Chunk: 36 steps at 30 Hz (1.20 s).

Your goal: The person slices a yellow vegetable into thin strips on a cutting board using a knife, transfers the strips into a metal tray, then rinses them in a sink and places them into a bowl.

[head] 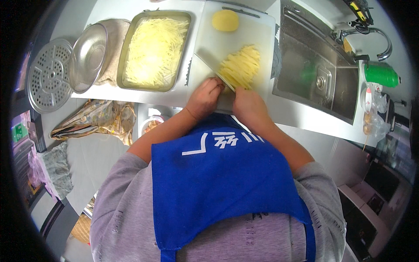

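My right hand (250, 106) grips the handle of a kitchen knife (209, 65), and its blade slants up to the left over the white cutting board (204, 39). On the blade's right side lies a heap of yellow potato strips (244, 64). My left hand (204, 98) is close against the blade's left side, with its fingers curled down; what lies under them is mostly hidden. A peeled potato piece (225, 20) rests at the board's far end. Left of the board, a rectangular metal tray (120, 77) holds many pale potato shreds (157, 50).
A mesh strainer (88, 59) and a perforated metal disc (50, 75) stand at the left. To the right is a steel sink (301, 59) with a curved faucet (388, 41). A green bottle (381, 74) lies beyond it. Below the counter hangs a patterned cloth bag (98, 119).
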{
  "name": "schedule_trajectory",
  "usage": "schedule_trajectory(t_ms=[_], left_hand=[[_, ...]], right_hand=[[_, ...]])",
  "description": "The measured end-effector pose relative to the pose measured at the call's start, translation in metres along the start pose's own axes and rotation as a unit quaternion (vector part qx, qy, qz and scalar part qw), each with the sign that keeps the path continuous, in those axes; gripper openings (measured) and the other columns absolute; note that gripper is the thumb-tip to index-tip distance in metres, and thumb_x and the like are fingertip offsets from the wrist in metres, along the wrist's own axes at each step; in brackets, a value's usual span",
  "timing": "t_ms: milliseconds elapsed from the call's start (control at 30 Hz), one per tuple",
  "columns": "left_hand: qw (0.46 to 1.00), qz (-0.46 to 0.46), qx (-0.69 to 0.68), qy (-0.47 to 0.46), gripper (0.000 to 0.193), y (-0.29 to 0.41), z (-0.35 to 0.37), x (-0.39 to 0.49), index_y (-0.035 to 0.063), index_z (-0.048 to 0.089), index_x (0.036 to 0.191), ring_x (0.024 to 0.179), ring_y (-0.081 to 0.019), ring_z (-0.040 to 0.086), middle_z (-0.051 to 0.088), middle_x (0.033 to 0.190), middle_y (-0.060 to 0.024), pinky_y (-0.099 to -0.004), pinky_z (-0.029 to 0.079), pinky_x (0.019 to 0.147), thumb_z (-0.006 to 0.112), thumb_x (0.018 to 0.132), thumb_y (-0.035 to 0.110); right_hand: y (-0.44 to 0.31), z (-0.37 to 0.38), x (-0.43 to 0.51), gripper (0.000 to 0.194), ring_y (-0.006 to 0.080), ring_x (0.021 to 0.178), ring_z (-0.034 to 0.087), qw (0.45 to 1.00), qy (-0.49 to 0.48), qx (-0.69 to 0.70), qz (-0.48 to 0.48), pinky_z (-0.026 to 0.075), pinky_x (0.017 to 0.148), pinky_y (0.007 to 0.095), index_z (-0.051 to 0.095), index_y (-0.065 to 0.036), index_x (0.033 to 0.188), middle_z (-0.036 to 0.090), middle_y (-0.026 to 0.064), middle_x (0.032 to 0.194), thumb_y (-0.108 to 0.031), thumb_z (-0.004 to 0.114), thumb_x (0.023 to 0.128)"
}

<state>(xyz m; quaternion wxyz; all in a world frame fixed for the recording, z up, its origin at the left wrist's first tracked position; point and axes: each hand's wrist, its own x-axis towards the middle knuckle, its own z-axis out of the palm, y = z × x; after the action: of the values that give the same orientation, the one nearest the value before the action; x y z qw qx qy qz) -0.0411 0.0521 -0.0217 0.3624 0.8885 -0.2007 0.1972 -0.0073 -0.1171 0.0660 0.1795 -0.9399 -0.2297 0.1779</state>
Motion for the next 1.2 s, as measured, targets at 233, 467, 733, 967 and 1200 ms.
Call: schedule_trajectory(t_ms=[233, 467, 733, 967, 1200], left_hand=[[1.0, 0.009, -0.002, 0.009, 0.013, -0.0017, 0.0008, -0.0002, -0.0037, 0.061, 0.089, 0.089, -0.0315, 0.059, 0.06, 0.099, -0.0164, -0.0364, 0.05, 0.079, 0.058, 0.076, -0.001], [1.0, 0.015, -0.003, 0.015, 0.014, -0.0024, 0.0003, -0.0002, -0.0036, 0.061, 0.089, 0.089, -0.0318, 0.058, 0.06, 0.099, -0.0162, -0.0366, 0.05, 0.079, 0.059, 0.076, -0.001], [1.0, 0.001, -0.007, 0.01, 0.016, -0.0023, 0.0008, -0.0009, -0.0033, 0.061, 0.089, 0.089, -0.0317, 0.058, 0.059, 0.097, -0.0153, -0.0366, 0.05, 0.078, 0.057, 0.074, -0.001], [1.0, 0.012, -0.003, 0.022, 0.018, -0.0036, 0.0006, -0.0007, -0.0031, 0.062, 0.09, 0.088, -0.0315, 0.058, 0.059, 0.098, -0.0154, -0.0365, 0.05, 0.079, 0.057, 0.072, -0.001], [1.0, 0.0, -0.006, 0.01, 0.02, -0.0041, 0.0007, -0.0022, -0.0024, 0.062, 0.089, 0.089, -0.0314, 0.058, 0.059, 0.098, -0.0146, -0.0362, 0.05, 0.079, 0.058, 0.069, -0.001]], right_hand=[[-0.0029, -0.0026, -0.0002, 0.014, 0.0445, 0.074, 0.062, 0.998, -0.042, 0.011, 0.045, 0.048, 0.071, 0.0531, 0.059, 0.002, 0.086, 0.063, 0.0272, 0.077, -0.009, 0.051, 0.083], [-0.0046, -0.005, -0.0001, 0.014, 0.0446, 0.076, 0.062, 0.999, -0.034, 0.02, 0.035, 0.048, 0.073, 0.0533, 0.061, 0.002, 0.084, 0.064, 0.0274, 0.079, -0.008, 0.052, 0.081], [-0.0067, -0.0043, 0.0014, 0.014, 0.0451, 0.079, 0.062, 0.994, -0.065, 0.009, 0.085, 0.048, 0.074, 0.0529, 0.061, 0.003, 0.083, 0.064, 0.0282, 0.081, -0.008, 0.052, 0.081], [-0.0079, -0.003, 0.0005, 0.014, 0.046, 0.077, 0.062, 0.997, -0.035, 0.027, 0.06, 0.048, 0.074, 0.0531, 0.061, 0.002, 0.083, 0.063, 0.0285, 0.079, -0.009, 0.053, 0.081], [-0.0065, -0.0023, 0.0035, 0.014, 0.0458, 0.077, 0.062, 0.996, -0.047, 0.028, 0.072, 0.049, 0.074, 0.0528, 0.061, 0.002, 0.081, 0.063, 0.0279, 0.078, -0.01, 0.054, 0.081]])
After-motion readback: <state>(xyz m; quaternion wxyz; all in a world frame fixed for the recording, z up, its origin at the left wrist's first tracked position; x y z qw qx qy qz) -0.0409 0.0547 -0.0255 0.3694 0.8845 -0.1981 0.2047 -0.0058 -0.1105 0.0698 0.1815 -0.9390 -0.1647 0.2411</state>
